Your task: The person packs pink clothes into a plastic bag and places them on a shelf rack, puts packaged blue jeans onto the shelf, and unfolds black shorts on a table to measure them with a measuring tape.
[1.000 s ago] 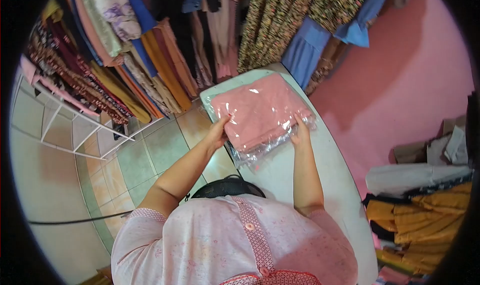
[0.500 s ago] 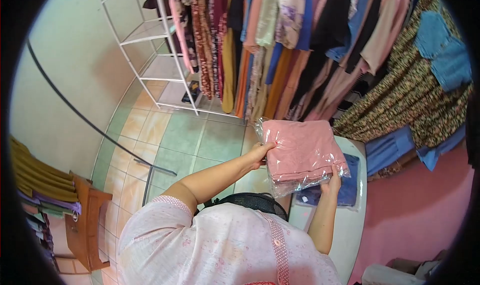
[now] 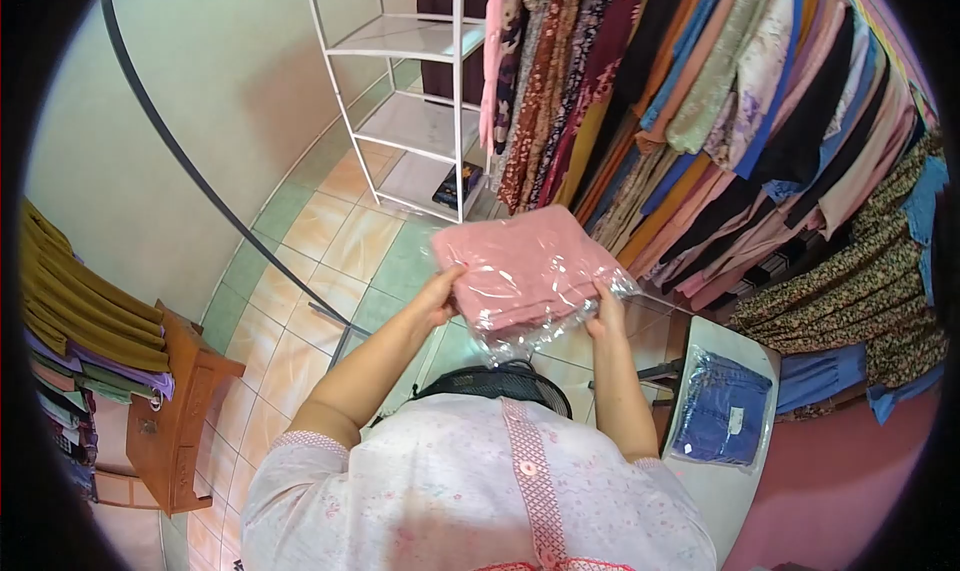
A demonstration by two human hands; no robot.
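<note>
A folded pink garment in a clear plastic bag (image 3: 525,266) is held up in front of my body, over the tiled floor. My left hand (image 3: 437,296) grips its left edge, thumb on top. At the lower right corner, my right hand (image 3: 606,313) is closed on the same bag. The fingers beneath the bag are hidden. Loose, shiny plastic hangs from the edge nearest me. To the right, folded blue denim in a clear bag (image 3: 725,409) lies on a white table (image 3: 740,491), apart from both hands.
A white shelf rack (image 3: 405,121) stands ahead, beside a long row of hanging clothes (image 3: 640,101). On the left are a wooden cabinet (image 3: 190,421) and a stack of folded cloths (image 3: 90,311). A dark metal bar (image 3: 190,171) curves along the wall.
My body and view have turned left. The bagged pink garment has moved away from above the table, leaving the bagged denim fully visible. Both hands keep their hold.
</note>
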